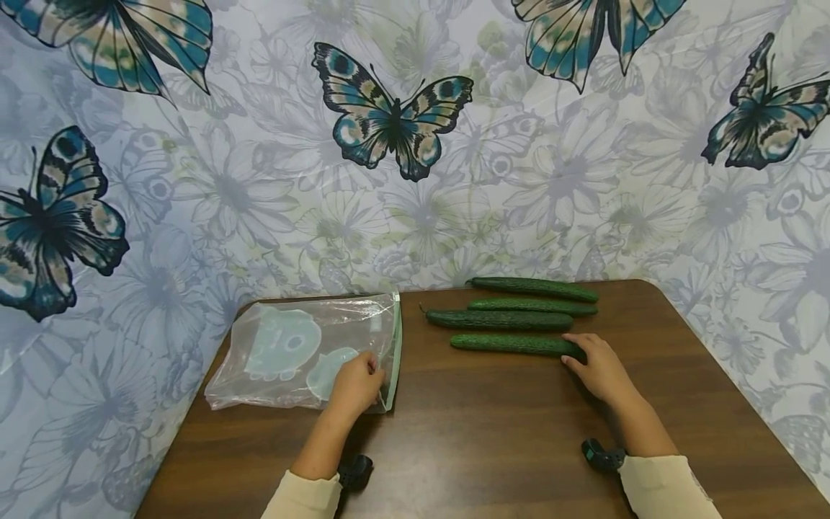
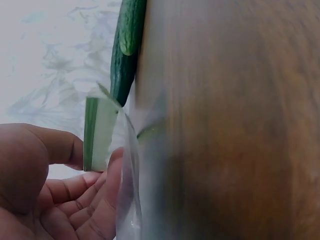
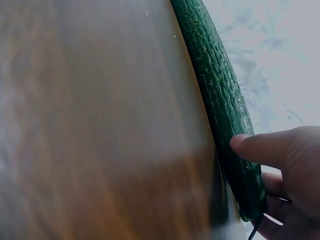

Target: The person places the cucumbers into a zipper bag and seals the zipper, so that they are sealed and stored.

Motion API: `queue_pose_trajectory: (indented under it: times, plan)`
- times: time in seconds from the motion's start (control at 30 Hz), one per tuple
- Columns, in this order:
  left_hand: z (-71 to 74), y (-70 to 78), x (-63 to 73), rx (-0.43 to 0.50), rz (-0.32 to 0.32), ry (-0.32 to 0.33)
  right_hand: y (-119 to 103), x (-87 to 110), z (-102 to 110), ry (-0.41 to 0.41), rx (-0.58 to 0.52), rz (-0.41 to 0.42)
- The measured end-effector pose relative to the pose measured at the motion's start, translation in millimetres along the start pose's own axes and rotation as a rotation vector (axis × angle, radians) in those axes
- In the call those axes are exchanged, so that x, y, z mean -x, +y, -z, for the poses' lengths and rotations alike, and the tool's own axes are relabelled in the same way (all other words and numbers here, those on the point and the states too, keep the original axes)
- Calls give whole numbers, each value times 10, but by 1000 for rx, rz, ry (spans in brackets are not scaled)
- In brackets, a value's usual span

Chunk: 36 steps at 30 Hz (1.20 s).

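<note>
A clear zip bag (image 1: 295, 360) with pale green cartoon prints lies at the left of the table, its green-edged mouth facing right. My left hand (image 1: 357, 382) pinches that mouth edge near its front end. In the left wrist view, thumb and fingers meet at the green zip strip (image 2: 98, 135). To the right, my right hand (image 1: 599, 366) grips the right end of the nearest cucumber (image 1: 506, 344), which lies on the table. The right wrist view shows the thumb on one side of this bumpy dark green cucumber (image 3: 220, 95), fingers around the far side.
Behind the gripped cucumber lie a darker cucumber (image 1: 499, 320), a slimmer cucumber (image 1: 532, 306) and a rear cucumber (image 1: 532, 288) near the back edge. The brown wooden table (image 1: 480, 447) meets a butterfly-patterned cloth backdrop (image 1: 421, 216).
</note>
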<state>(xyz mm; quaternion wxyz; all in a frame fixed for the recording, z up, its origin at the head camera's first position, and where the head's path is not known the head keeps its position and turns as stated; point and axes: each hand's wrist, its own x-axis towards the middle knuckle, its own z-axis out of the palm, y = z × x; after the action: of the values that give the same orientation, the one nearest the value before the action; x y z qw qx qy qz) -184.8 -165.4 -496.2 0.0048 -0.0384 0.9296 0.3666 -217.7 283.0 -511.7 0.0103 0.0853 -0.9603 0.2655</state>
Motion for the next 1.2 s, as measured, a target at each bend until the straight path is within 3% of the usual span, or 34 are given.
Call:
queue_pose_trajectory:
  times: [0.17,0.73,1.2]
  plan:
    - [39,44,13,52,26,-12,14,1,-15,16,6,10]
    - [97,153,70,84,-11,18,69,15,-40,-2,-8,124]
    - [106,245,105,147,-19,14,27,25,-98,13,-158,140]
